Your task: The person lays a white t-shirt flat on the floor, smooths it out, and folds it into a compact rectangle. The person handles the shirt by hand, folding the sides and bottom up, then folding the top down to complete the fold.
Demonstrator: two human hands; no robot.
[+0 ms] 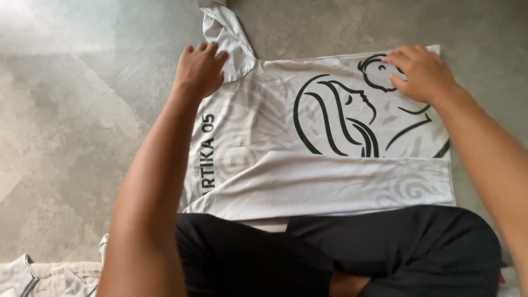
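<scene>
I see a white jersey spread flat on the grey floor, its near side folded over in a long band across the body. Dark lettering runs along one edge and a black line drawing covers the far part; my left forearm hides part of the lettering, and the lower hem disappears behind the black trousers of my crossed legs. One sleeve runs out of the top of the frame. My left hand lies palm down, fingers loosely curled, on the cloth where that sleeve meets the body, gripping nothing that I can make out. My right hand presses flat and spread on the drawing near the far corner. More pale fabric sits bunched at the lower left, cut off.
</scene>
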